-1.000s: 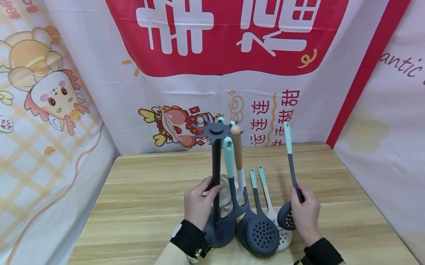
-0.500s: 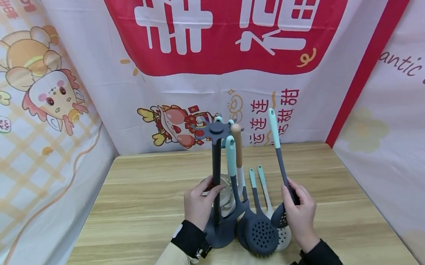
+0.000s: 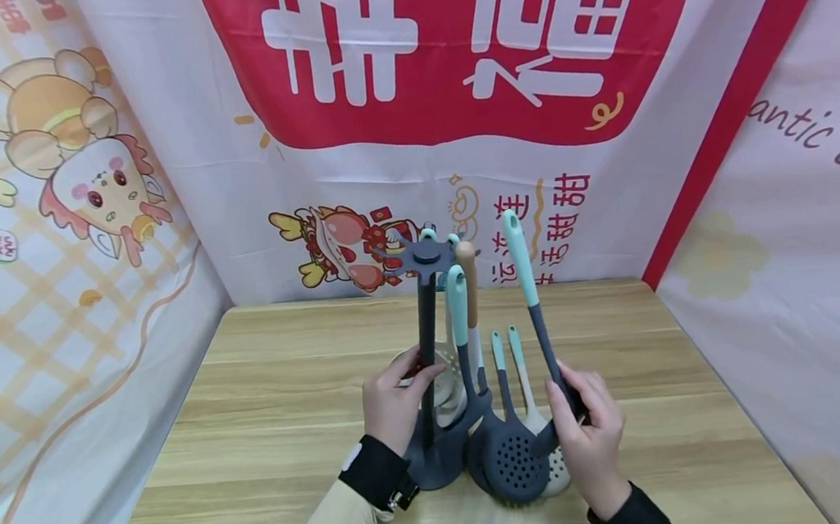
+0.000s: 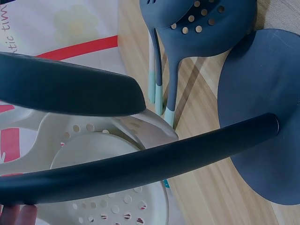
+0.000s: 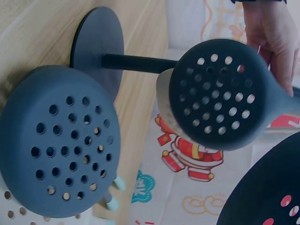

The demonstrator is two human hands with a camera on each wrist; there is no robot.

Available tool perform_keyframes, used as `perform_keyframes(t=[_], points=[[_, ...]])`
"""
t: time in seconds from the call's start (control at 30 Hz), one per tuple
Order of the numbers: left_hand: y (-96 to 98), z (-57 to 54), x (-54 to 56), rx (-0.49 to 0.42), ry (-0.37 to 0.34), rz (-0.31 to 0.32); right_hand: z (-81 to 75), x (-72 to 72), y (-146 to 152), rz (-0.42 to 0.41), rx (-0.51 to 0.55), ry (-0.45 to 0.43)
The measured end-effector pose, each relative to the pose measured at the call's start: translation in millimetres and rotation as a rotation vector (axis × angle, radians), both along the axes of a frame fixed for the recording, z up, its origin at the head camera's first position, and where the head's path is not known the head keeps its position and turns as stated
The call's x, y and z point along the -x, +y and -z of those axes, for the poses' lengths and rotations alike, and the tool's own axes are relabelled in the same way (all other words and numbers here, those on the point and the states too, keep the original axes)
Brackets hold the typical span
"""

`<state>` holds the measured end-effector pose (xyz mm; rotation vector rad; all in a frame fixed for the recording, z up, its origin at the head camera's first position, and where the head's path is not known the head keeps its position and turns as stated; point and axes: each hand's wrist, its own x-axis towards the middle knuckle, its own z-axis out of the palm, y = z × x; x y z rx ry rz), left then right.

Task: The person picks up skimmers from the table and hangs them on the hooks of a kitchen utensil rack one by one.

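My left hand (image 3: 394, 404) grips the black pole of a utensil stand (image 3: 425, 319) that has a round dark base. In my right hand (image 3: 591, 438) is a dark grey skimmer with a mint handle (image 3: 520, 258), held low on its shaft, handle up and leaning left. Its perforated head (image 5: 269, 187) seems partly cut off in the right wrist view. Another dark skimmer (image 5: 218, 93) hangs on the stand's right side. Behind the pole hang pale perforated utensils (image 4: 108, 206) and one with a wooden handle (image 3: 468, 283).
Right of the stand base, a dark perforated skimmer (image 3: 516, 464) lies on the wooden table (image 3: 276, 405), overlapping other utensils. A pale perforated one (image 3: 558, 473) lies partly beneath it. Printed cloth (image 3: 595, 223) covers the back and both sides.
My right hand has moved left with the skimmer, closer to the stand, and the handle's top now tilts further left. My left hand stays on the pole.
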<state>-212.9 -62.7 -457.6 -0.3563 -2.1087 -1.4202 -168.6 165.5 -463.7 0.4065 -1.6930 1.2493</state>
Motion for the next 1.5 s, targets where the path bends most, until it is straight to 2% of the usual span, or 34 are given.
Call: perform_keyframes(t=[0.27, 0.43, 0.57, 0.93, 1.1, 1.27, 1.5], points=[[3.9, 1.0, 0.7, 0.013, 0.048, -0.021, -7.4, -6.3, -6.2, -0.083, -0.042, 0.19], [5.3, 1.3, 1.7, 0.024, 0.046, -0.034, -14.6, -7.9, -12.6, -0.118, -0.074, 0.315], [6.0, 0.6, 2.8, 0.035, 0.039, -0.038, -22.2, -9.1, -18.1, -0.115, -0.108, 0.391], [6.3, -0.1, 2.9, 0.039, 0.022, -0.036, -21.7, -7.9, -19.6, -0.062, -0.138, 0.412], [5.8, 0.3, 2.2, 0.029, -0.005, -0.039, -17.3, -7.8, -18.2, -0.047, -0.145, 0.384], [4.5, -1.5, 2.0, 0.03, -0.045, -0.027, -12.3, -6.9, -16.3, -0.037, -0.157, 0.359], [0.5, -3.8, 2.5, 0.032, -0.154, 0.038, -10.0, -5.2, -15.9, -0.045, -0.15, 0.367]])
